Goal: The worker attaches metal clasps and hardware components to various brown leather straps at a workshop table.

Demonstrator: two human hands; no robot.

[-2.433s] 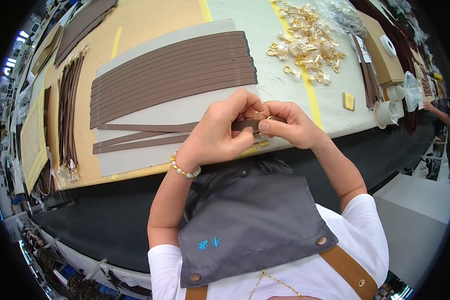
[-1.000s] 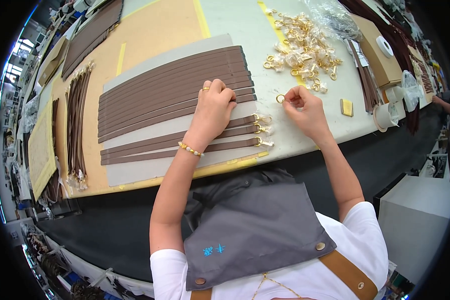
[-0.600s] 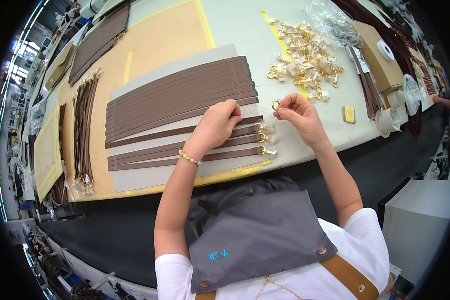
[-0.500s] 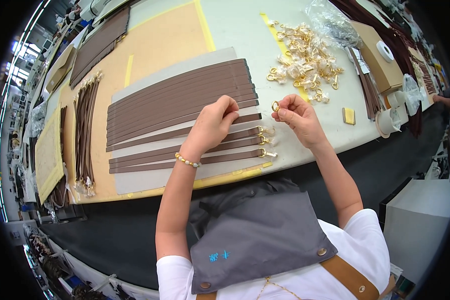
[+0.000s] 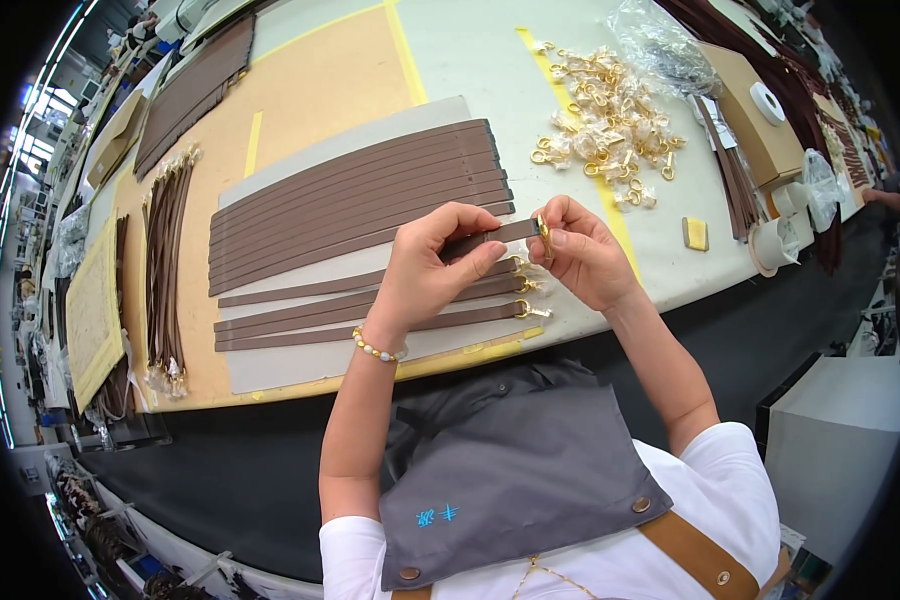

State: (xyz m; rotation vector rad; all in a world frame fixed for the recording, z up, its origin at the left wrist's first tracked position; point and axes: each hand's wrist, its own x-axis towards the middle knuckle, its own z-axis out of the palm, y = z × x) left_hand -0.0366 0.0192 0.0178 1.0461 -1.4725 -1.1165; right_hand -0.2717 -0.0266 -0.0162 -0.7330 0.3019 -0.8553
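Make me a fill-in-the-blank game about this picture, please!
The left hand holds a strap coloured ____.
The right hand holds a metal clasp coloured ____.
A beaded bracelet circles the ____ wrist.
The clasp heap lies to the ____ of the flat row of straps.

Missing words: brown; gold; left; right.

Two hands (image 5: 432,262), one held strap (image 5: 516,231), three clasped straps (image 5: 450,319).
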